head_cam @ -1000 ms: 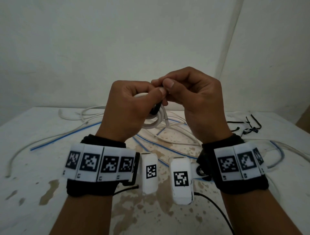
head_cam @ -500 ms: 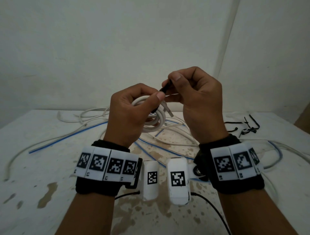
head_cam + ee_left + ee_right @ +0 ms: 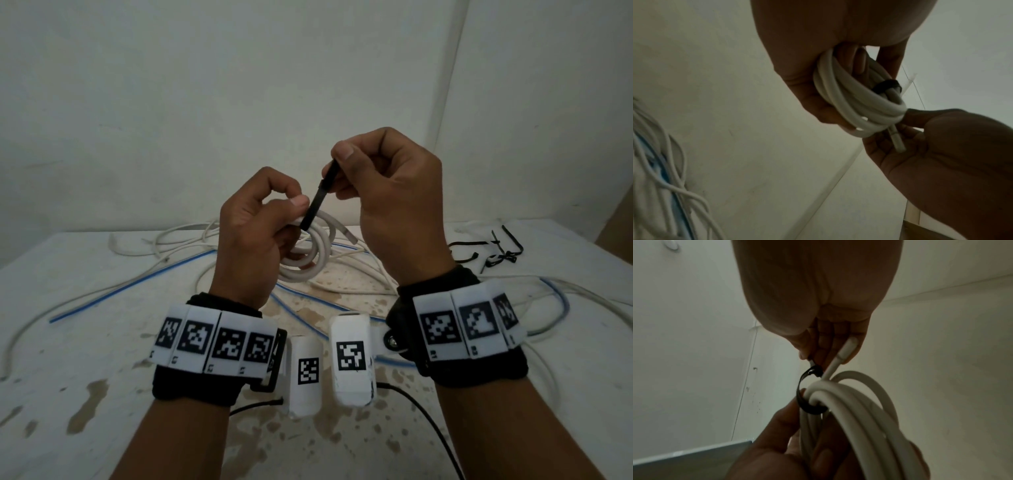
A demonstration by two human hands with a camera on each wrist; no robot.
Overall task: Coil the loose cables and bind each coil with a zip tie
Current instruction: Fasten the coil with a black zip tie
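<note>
table (image 3: 102,342) carries loose cables (image 3: 171,270). above it, left hand (image 3: 253,240) grips the white coil (image 3: 308,260); right hand (image 3: 394,205) pinches the black zip tie (image 3: 317,202) looped round that coil. risk: loop looks slack; turns may spring out if the grip eases.

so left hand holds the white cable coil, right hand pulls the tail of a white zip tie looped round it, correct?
Not quite: the zip tie is black, not white, as the head view shows. The rest stands: the left hand holds the white cable coil and the right hand pulls the tie's tail.
</note>
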